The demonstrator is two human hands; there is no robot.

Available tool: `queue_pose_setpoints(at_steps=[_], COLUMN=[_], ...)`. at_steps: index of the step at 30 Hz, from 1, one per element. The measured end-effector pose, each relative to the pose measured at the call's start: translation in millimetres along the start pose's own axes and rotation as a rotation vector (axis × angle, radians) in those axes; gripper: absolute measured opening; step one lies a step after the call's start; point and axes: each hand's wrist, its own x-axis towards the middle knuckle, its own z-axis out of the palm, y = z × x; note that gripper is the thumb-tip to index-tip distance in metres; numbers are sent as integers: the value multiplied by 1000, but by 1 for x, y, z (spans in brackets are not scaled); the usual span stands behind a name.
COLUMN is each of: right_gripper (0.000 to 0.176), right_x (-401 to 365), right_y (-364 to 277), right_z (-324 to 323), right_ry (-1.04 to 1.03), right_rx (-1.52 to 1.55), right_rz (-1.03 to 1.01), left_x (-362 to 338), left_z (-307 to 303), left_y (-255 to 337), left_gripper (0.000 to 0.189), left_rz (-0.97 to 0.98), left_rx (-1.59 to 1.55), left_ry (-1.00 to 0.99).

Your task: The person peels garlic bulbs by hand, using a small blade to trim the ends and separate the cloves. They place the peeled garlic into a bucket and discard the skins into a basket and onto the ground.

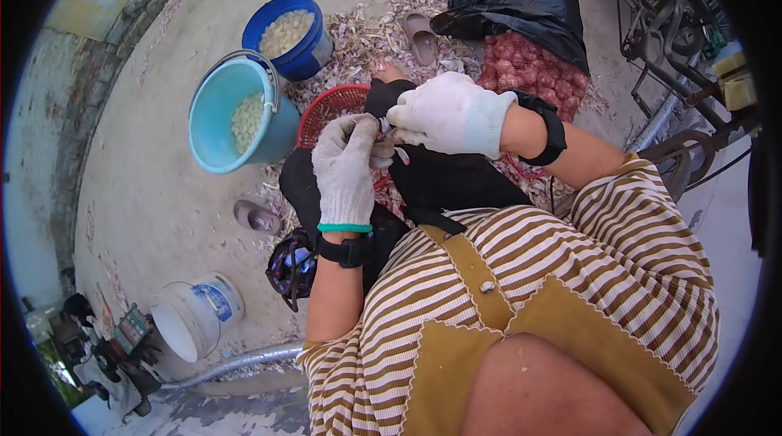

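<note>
Concrete floor point(155, 208), skins scattered. Teal bucket point(210, 122) and blue bucket point(316, 52) held peeled cloves, beside red basket point(326, 110). Left hand point(346, 169) grip closed round garlic clove point(383, 126) above basket; right hand point(448, 114) grip pinched its skin. Likely best: short pulls, skins dropping into basket.

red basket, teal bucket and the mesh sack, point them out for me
red basket point(327, 110): head view, on its woven inner wall.
teal bucket point(212, 133): head view, on the bare inner wall.
mesh sack point(529, 70): head view, on the red netting below the black bag.
</note>
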Motion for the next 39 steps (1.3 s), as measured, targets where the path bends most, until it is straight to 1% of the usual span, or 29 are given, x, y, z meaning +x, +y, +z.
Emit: queue_pose_setpoints(at_steps=[2, 3, 4, 5, 6, 7, 8, 10, 12, 13, 14, 16, 18, 19, 20, 21, 22, 24, 25, 26, 27, 28, 29, 30, 31, 33, 36, 38, 39], right_gripper=[23, 21, 20, 21, 22, 25, 25, 27, 28, 29, 30, 31, 26, 26, 28, 30, 30, 31, 31, 32, 32, 32, 31, 31, 30, 30, 28, 27, 26], right_x=[1, 1, 1, 0, -1, 6, 6, 6, 8, 8, 7, 9, 11, 12, 12, 12, 10, 4, 0, -5, -9, -12, -14, -14, -11, -8, -2, 0, 1], right_y=[2, 2, 2, 6, 10, 22, 30, 28, 17, 11, 9, 12, 14, 15, 15, 14, 14, 13, 10, 6, 1, -6, -11, -15, -17, -16, -15, -16, -17], right_z=[2, 3, 2, -3, -12, 3, 17, 17, 17, 16, 15, 22, 30, 35, 40, 40, 39, 29, 24, 19, 15, 13, 10, 6, 3, 6, 7, 6, 5], right_ry=[-10, 14, 39, -11, -62, 119, 119, 65, 101, 135, 169, 186, 213, 212, 207, 202, 201, 20, 20, 5, -12, -12, -19, -26, -95, -101, -120, -135, -142], right_rx=[14, 72, 130, 304, 477, 432, 432, 449, 463, 474, 482, 532, 742, 742, 842, 941, 942, 223, 224, 173, 124, 129, 83, 34, 21, 9, -4, -5, -8], right_rz=[-41, -42, -44, 46, 138, 44, 40, 154, 145, 137, 130, 116, 185, 184, 216, 247, 245, 370, 369, 320, 273, 277, 226, 174, 166, 157, 135, 126, 118], left_x=[-1, -3, -4, -6, -8, -11, -13, -7, -4, -5, -5, -7, -10, -12, -14, -14, -14, -13, -12, -11, -10, -10, -9, -9, -8, -8, -8, -11, -11], left_z=[-5, -7, -10, -11, -11, -11, -11, -12, -8, -5, -4, -4, -2, 1, 3, 2, 2, 2, 2, 3, 4, 5, 7, 9, 11, 11, 11, 15, 15], left_y=[2, 2, 2, 2, 2, 3, 3, -10, -17, -16, -17, -16, -13, -13, -13, -12, -11, -11, -13, -14, -15, -16, -16, -16, -16, -19, -25, -20, -19], left_gripper=[16, 16, 18, 20, 20, 19, 19, 21, 20, 17, 17, 17, 16, 16, 16, 16, 16, 16, 16, 17, 17, 17, 18, 18, 17, 17, 16, 16, 16], left_rz=[-56, -55, -86, -117, -116, -169, -222, -215, -228, -242, -243, -217, -231, -203, -177, -178, -190, -202, -202, -200, -202, -196, -189, -192, -182, -173, -135, -113, -114], left_rx=[-35, -34, -131, -227, -227, -349, -470, -493, -611, -581, -583, -641, -648, -680, -711, -711, -707, -704, -680, -657, -656, -630, -607, -608, -571, -534, -544, -424, -423], left_ry=[-91, -87, -150, -213, -212, -270, -326, -337, -390, -344, -351, -316, -322, -264, -204, -202, -174, -143, -89, -36, -35, 5, 44, 40, 66, 92, 30, 117, 118])
